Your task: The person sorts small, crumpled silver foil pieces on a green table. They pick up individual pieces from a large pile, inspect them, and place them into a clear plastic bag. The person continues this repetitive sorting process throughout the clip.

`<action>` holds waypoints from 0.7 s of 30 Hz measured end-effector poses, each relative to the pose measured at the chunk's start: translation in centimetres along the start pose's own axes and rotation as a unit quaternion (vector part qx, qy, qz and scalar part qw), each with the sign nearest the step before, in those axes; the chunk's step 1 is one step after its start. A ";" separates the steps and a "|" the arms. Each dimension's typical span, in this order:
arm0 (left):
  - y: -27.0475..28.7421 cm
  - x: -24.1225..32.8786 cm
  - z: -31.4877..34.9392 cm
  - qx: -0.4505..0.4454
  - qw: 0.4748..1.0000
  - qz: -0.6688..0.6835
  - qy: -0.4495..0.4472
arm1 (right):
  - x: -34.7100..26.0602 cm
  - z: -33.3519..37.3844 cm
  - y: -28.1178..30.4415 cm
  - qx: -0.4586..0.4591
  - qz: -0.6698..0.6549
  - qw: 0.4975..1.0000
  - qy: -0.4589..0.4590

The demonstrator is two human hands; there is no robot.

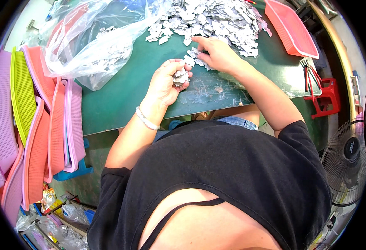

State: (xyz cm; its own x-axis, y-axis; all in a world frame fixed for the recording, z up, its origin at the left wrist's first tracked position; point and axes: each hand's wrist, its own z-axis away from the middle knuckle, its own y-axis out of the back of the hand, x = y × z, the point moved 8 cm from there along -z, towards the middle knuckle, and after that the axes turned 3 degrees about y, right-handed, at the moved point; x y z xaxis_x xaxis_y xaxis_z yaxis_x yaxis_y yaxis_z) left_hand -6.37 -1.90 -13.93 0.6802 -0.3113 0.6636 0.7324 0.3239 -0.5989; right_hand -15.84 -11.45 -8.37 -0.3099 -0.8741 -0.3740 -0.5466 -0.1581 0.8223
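My left hand (165, 81) is closed around a small bunch of flat, silvery-white pieces (180, 78) with irregular outlines, held just above the green table. Farther out and to the right, my right hand (218, 53) is over the tabletop, index finger stretched out and apart from the thumb. Its index fingertip is at a single loose piece (187, 41) on the near edge of the heap. Under and beside its thumb lie a few more such pieces (197, 58). Beyond both hands spreads a large heap of the same pieces (216, 21).
A clear plastic bag (103, 46) with more pieces stands on the green table (137, 100) at left. Stacked purple, orange and green baskets (39, 125) flank the table's left side. At right are a pink basket (293, 29), pliers (310, 77), a red stool (328, 98) and a fan (347, 160).
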 end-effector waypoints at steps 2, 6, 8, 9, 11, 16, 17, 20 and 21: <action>-0.1 0.0 0.0 0.000 1.000 -0.005 -0.004 | 0.5 0.0 -0.3 0.002 0.030 1.000 -0.006; -0.5 0.3 0.3 0.007 1.000 -0.012 -0.016 | 1.8 0.0 0.2 -0.019 -0.093 0.987 -0.128; -0.6 0.3 0.1 0.005 1.000 -0.013 -0.015 | 1.7 0.1 -0.1 -0.030 -0.233 0.956 -0.174; -0.6 0.3 0.0 0.004 1.000 -0.014 -0.015 | 1.4 0.2 -0.2 -0.035 -0.302 0.933 -0.195; -0.7 0.2 -0.1 0.012 1.000 -0.017 -0.021 | -0.4 0.1 -0.2 -0.070 -0.382 0.901 -0.194; -0.1 0.3 -0.1 0.042 0.999 -0.003 -0.023 | 0.3 -0.5 -0.3 -0.080 -0.211 0.966 -0.125; 0.1 0.2 -0.2 0.035 0.999 0.002 -0.022 | 0.5 -0.5 -0.3 -0.076 -0.118 0.985 -0.098; 0.6 0.2 -0.2 0.021 0.999 0.021 -0.021 | -0.8 -0.4 -0.5 -0.009 -0.024 1.000 -0.008; 0.7 0.2 -0.2 0.018 0.999 0.028 -0.021 | -1.5 -0.3 -0.4 0.016 0.019 0.999 0.027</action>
State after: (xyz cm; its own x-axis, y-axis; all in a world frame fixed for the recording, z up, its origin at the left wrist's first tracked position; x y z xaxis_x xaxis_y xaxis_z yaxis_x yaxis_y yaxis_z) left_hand -5.74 -1.89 -14.26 0.7177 -0.2540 0.6484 0.6914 0.3714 -0.6197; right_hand -14.88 -10.20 -7.96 -0.2892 -0.9028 -0.3183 -0.5602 -0.1100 0.8210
